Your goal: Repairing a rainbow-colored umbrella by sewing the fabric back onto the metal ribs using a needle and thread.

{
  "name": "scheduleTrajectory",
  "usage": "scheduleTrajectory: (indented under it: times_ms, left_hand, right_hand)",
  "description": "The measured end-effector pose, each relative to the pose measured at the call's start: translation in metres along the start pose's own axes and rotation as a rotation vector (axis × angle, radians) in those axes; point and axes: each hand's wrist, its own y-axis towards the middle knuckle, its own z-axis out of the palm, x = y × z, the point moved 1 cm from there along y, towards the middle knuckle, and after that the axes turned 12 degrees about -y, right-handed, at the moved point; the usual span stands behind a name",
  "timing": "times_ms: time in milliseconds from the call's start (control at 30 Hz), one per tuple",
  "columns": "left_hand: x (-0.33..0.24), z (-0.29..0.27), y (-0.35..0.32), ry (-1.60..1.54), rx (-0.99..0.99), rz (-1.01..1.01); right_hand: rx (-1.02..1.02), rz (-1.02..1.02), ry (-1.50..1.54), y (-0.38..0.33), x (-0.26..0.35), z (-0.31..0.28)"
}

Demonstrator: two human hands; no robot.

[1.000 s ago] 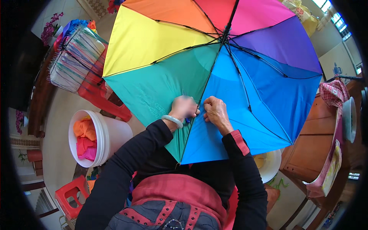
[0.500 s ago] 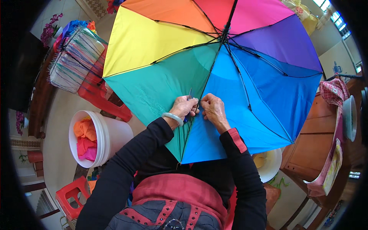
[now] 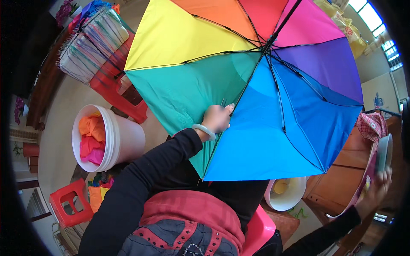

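A rainbow-coloured umbrella point(image 3: 256, 145) lies spread before me, its inside and black ribs facing up. My left hand point(image 3: 217, 118), with a pale bangle at the wrist, is closed over the rib between the green and blue panels. Pointed metal blades of small scissors point(image 3: 223, 102) stick out above its fingers; the handle is hidden in the hand. Far to the right, my right hand point(image 3: 376, 185) is stretched out by a pale shallow dish point(image 3: 385, 151). Its fingers are extended and somewhat blurred, close to the dish's lower edge.
A white bucket point(image 3: 128, 141) with orange and pink cloth stands at left, above a red stool point(image 3: 70, 202). Another red stool point(image 3: 113, 96) bears a box hung with threads point(image 3: 94, 47). At right are a white tub point(image 3: 290, 194) and a wooden cabinet point(image 3: 337, 170).
My right hand has left the umbrella's rib and swung far right to the dish. My left hand stays on the rib with the scissors. The umbrella sits slightly farther right in view.
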Motion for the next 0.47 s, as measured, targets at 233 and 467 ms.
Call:
scheduleTrajectory:
  times_ms: [233, 467]
  left_hand:
    - [-0.005, 0.009, 0.0, 0.39, 0.006, 0.094]
    - [0.009, -0.01, 0.01, 0.033, 0.058, 0.051]
  right_hand:
    - [-0.368, -0.187, -1.053, -0.045, -0.033, 0.068]
    - [0.253, 0.377, -0.754, 0.006, -0.241, 0.246]
